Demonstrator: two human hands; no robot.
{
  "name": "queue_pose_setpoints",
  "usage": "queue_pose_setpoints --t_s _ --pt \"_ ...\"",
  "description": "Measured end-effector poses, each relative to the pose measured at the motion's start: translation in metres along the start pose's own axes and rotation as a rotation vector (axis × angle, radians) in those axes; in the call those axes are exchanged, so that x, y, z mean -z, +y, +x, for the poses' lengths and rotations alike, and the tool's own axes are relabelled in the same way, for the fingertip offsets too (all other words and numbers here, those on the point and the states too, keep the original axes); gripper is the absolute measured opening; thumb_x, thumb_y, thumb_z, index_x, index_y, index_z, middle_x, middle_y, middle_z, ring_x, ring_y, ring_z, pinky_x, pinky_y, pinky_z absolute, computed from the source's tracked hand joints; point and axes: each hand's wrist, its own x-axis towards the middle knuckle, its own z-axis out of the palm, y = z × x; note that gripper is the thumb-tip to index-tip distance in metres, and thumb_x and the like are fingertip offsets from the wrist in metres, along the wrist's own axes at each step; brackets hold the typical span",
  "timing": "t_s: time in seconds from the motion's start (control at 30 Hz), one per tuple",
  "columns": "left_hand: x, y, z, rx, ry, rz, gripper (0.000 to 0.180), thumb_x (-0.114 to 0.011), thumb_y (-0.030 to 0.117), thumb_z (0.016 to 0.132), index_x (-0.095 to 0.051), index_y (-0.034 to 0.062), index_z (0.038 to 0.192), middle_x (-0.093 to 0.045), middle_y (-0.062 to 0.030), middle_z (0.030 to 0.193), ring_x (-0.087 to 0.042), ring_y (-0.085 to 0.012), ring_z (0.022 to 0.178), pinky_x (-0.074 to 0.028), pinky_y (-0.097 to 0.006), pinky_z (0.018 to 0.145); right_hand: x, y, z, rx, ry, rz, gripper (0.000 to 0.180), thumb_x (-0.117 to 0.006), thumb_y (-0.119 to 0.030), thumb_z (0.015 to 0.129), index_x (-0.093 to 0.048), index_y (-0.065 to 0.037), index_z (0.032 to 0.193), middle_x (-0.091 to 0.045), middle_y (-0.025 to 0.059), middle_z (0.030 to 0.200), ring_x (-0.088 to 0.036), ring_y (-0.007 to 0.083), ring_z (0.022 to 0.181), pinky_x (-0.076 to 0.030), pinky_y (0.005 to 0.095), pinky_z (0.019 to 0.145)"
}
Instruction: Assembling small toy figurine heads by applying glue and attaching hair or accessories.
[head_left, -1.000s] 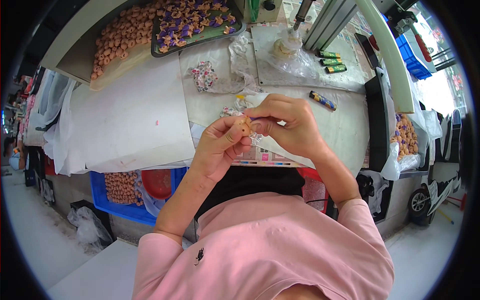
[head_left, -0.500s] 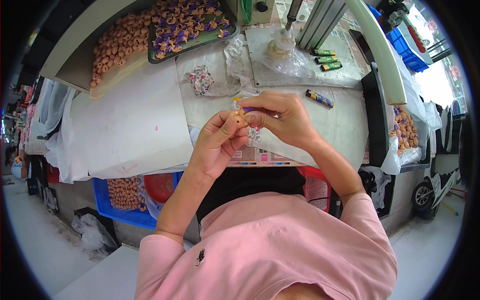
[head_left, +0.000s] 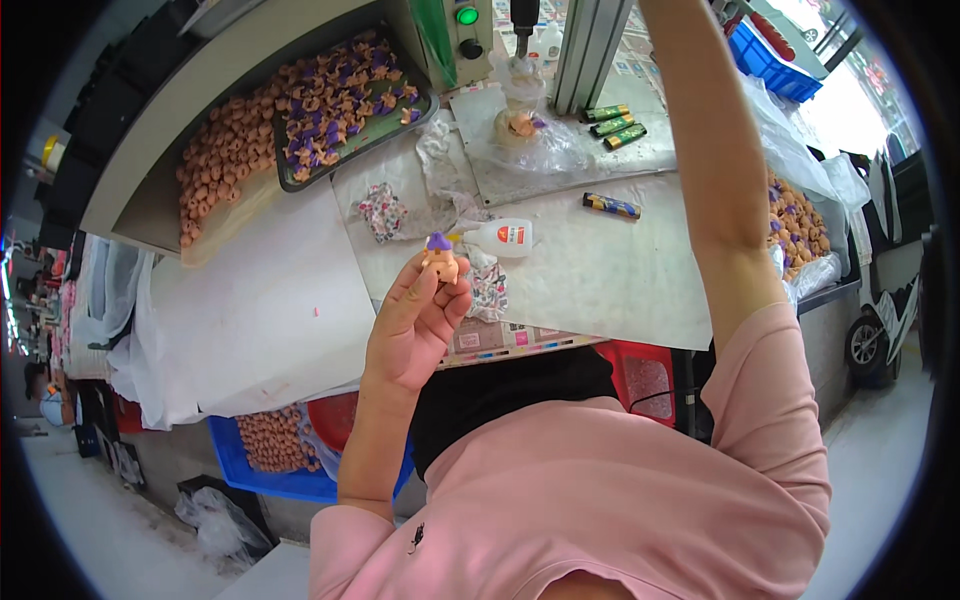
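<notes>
My left hand (head_left: 415, 315) pinches a small doll figure (head_left: 441, 262) between thumb and fingers above the front of the table. The figure is peach-coloured with a purple top. My right arm (head_left: 715, 150) stretches up past the upper edge, so the hand on it is out of sight. Beyond my left hand, a white squeeze bottle (head_left: 508, 238) with a yellow tip lies on its side beside a patterned cloth (head_left: 488, 290). Under the press rod (head_left: 523, 30), a peach and purple piece (head_left: 524, 123) sits in a fixture wrapped in clear plastic.
A dark tray (head_left: 425, 108) of purple and peach pieces stands at the back left, beside a heap of round peach parts (head_left: 225, 165). Several printed cylinders (head_left: 612, 206) lie near the metal plate (head_left: 490, 180). A blue bin (head_left: 235, 470) hangs below the table's front edge.
My right hand has left the figure and gone up out of view. The left hand still holds the figure, now upright. The whole view has tilted, and the bottle shows uncovered.
</notes>
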Motion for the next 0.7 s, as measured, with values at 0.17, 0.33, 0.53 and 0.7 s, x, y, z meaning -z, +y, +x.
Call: queue_pose_setpoints --t_s 0.17,0.33,0.53,0.7 --pt "0.019 0.024 -0.008 -0.074 0.032 -0.038 0.025 -0.057 0.011 0.093 -0.055 0.0055 0.118 -0.062 -0.0123 0.113 -0.064 -0.0173 0.095 -0.054 -0.030 0.087 0.007 -0.009 -0.091 -0.048 0.143 -0.213 0.031 -0.065 -0.026 0.087 -0.066 -0.002 0.107 -0.070 0.0090 0.097 -0.065 0.0190 0.081 -0.050 0.0310 0.072" --pt "0.036 0.030 -0.006 -0.115 0.089 -0.022 0.024 -0.057 0.009 0.093 -0.055 0.0061 0.117 -0.062 -0.0112 0.112 -0.063 -0.0185 0.099 -0.054 -0.030 0.088 -0.014 0.021 -0.204 -0.459 -0.306 -0.194 0.021 -0.070 -0.018 0.083 -0.070 -0.005 0.100 -0.070 0.0108 0.088 -0.067 0.0180 0.080 -0.050 0.0326 0.070" --pt "0.006 0.021 0.014 -0.044 0.005 0.019 0.028 -0.060 0.011 0.092 -0.054 0.0058 0.119 -0.062 -0.0095 0.111 -0.063 -0.0165 0.097 -0.054 -0.029 0.087 -0.032 0.044 -0.234 -0.565 -0.266 -0.049 0.020 -0.067 -0.007 0.083 -0.069 -0.003 0.103 -0.071 0.0090 0.091 -0.066 0.0169 0.081 -0.050 0.0272 0.072" --pt "-0.011 0.017 0.040 -0.015 -0.015 0.079 0.028 -0.060 0.011 0.092 -0.055 0.0052 0.119 -0.062 -0.0090 0.112 -0.063 -0.0152 0.097 -0.053 -0.028 0.088 0.027 0.038 -0.229 -0.864 -0.161 0.310 0.023 -0.067 -0.008 0.086 -0.067 0.000 0.108 -0.069 0.0047 0.088 -0.063 0.0080 0.078 -0.051 0.0220 0.069"
